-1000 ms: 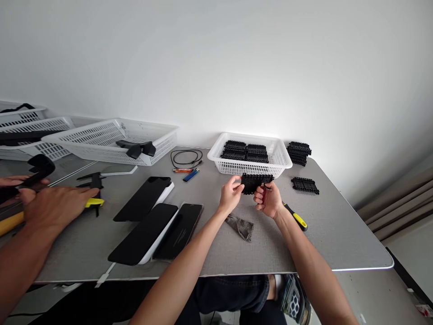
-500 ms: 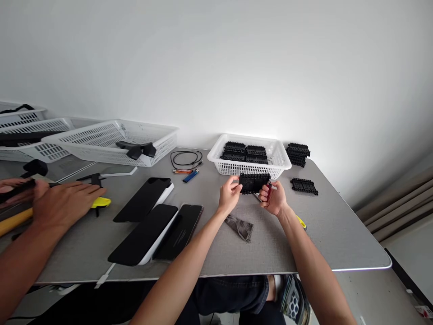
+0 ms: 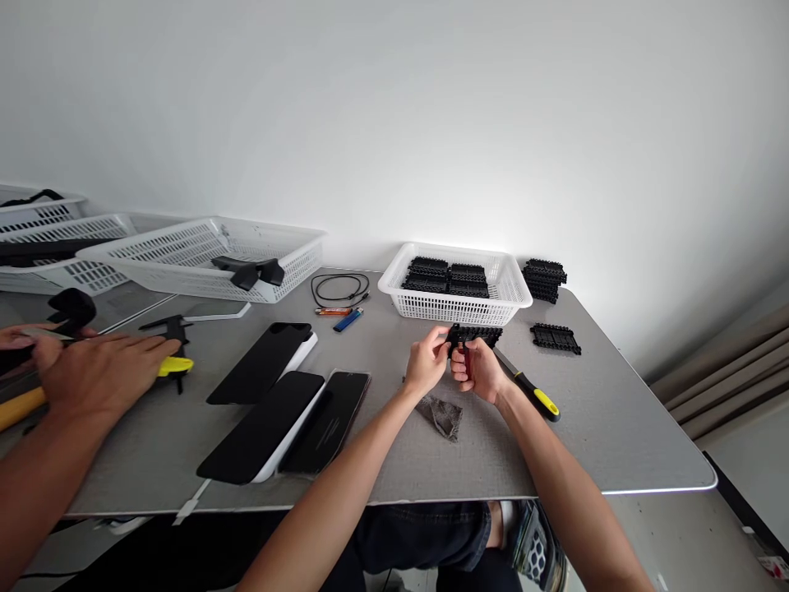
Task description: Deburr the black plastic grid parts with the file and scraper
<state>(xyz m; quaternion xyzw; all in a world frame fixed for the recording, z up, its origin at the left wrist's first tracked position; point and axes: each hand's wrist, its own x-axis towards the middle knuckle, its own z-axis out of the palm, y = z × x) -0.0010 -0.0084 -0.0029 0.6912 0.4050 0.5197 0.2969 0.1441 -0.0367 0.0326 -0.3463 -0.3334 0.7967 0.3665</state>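
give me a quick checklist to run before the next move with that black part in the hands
1. Left hand grips the black plastic part: ok, fingers pinch its left end.
2. Right hand supports the part: ok, closed beneath it, also holding a small red tool.
3. Tool tip seated in the part: cannot tell, fingers hide it.
4. White basket of similar parts close by: ok, just behind the hands.
5. Yellow-handled tool out of the way: ok, lying on the table beside the right wrist.
6. Co-worker's hand apart: ok, far left.
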